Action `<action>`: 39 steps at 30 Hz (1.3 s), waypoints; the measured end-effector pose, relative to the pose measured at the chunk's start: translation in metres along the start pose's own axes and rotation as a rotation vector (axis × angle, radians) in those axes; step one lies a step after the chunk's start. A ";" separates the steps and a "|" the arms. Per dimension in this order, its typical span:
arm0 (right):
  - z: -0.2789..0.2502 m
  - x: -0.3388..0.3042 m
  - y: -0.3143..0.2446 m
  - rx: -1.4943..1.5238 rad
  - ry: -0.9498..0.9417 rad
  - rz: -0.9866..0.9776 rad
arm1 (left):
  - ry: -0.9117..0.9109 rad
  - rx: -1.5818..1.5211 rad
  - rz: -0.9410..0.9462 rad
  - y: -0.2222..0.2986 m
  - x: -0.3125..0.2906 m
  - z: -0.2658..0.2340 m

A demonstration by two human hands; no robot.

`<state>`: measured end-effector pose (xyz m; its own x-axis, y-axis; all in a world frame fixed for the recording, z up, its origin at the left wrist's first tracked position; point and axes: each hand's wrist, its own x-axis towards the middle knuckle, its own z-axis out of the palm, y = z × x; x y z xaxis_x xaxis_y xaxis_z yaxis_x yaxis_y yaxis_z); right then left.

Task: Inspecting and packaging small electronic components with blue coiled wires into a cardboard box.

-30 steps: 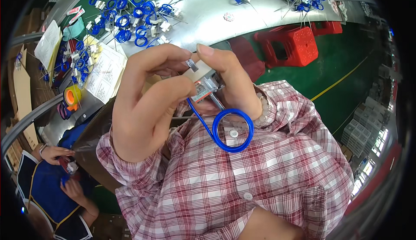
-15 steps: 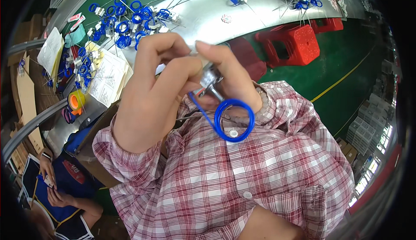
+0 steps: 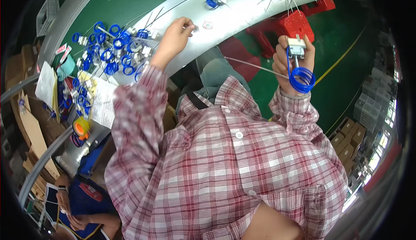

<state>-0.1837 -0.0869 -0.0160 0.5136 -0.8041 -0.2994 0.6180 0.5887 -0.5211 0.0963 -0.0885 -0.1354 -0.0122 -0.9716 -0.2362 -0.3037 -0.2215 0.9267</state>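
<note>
On the right, my right hand [image 3: 281,62] grips a capillary thermostat [image 3: 297,48]. It has a white and metal body, a short metal shaft and a blue coiled tube [image 3: 302,80]. A thin metal rod sticks out from it leftward. My left hand [image 3: 175,36] reaches over the metal worktable [image 3: 190,53], thumb and fingers closed together. A small pale bit shows at its fingertips, too small to make out. Just right of those fingertips lies a small round patterned patch [image 3: 208,25]. Beyond it rests a single blue-coiled thermostat [image 3: 213,3].
Piles of blue-coiled thermostats [image 3: 110,51] lie left of my left hand, more at the far right. Printed sheets [image 3: 104,103] and tape rolls [image 3: 81,126] sit at the left. A red stool [image 3: 299,25] stands beyond my right hand. Another person's hands [image 3: 76,218] are at lower left.
My hands were together before my chest around the thermostat. The left has let go and moved out over the table; the right has carried the thermostat off to the right.
</note>
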 end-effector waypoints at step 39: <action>0.105 0.188 0.258 0.415 0.127 0.884 | 1.103 0.708 -1.093 -0.069 -0.420 -0.072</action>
<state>0.1352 -0.0774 -0.1228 0.8388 -0.0491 -0.5422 0.2146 0.9451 0.2464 0.1912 0.3285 -0.0786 0.9970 -0.0635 -0.0445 -0.0583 -0.9923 0.1096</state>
